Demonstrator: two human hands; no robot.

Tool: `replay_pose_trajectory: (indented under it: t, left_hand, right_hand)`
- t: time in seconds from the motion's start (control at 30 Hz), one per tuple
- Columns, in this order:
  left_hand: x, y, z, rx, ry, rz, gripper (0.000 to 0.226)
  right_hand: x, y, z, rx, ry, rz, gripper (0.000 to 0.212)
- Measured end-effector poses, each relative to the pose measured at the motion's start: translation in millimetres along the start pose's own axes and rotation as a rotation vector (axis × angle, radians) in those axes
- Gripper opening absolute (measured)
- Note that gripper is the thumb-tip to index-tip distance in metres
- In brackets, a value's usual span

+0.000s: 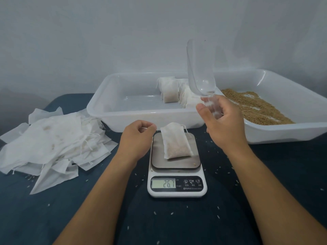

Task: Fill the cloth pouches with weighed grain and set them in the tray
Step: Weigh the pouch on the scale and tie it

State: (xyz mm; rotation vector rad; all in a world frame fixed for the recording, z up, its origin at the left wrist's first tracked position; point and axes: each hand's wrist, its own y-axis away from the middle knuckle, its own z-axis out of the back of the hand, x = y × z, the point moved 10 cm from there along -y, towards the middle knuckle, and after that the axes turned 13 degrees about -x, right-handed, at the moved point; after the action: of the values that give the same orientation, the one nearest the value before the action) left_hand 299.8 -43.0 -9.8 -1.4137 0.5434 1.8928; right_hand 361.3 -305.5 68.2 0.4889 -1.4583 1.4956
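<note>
Head view looks down on my two forearms over the dark surface [53,209]. My right hand [223,119] grips the handle of a clear plastic scoop [200,68], which stands upright with its mouth toward the ceiling and looks empty. My left hand [137,137] hovers just left of the scale [177,174] with fingers curled; something thin and pale shows at the fingertips, perhaps the drawstring, but I cannot tell whether I am pinching it.

A filled cloth pouch [176,142] lies tilted on the steel platform of the scale, grain showing through its lower half, and the display [163,183] reads 26.7. Behind the scale sits the white tray [106,106], with several filled pouches [169,89] bunched in its right half. To its right, a second tray holds the loose grain [256,106]. A heap of empty pouches [53,144] lies on the left, and stray kernels dot the surface.

I judge this to be the weighing check on the current pouch. If the reading suits the target, the next move is to draw the string closed, lift the pouch off the platform and set it beside the others in the tray; if it is short, I dip the scoop back into the grain first.
</note>
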Motion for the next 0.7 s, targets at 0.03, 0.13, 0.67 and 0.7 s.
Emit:
replay_pose_trajectory:
  t: [0.03, 0.13, 0.67, 0.7]
  left_hand:
    - [0.1, 0.3, -0.3, 0.003, -0.004, -0.001, 0.008]
    - [-1.3, 2.0, -2.1, 0.017, -0.008, -0.016, 0.006]
    - [-17.3, 20.9, -15.4, 0.131, -0.162, -0.191, 0.016]
    - [-18.0, 21.7, -15.5, 0.127, -0.143, -0.187, 0.016]
  right_hand:
    - [0.1, 0.1, -0.3, 0.004, 0.002, 0.002, 0.033]
    - [-5.3, 0.5, -5.0, 0.047, 0.03, -0.01, 0.02]
    - [1.7, 22.0, -35.9, 0.27, 0.275, 0.18, 0.035]
    - [2.9, 19.8, -33.4, 0.249, 0.233, 0.175, 0.039]
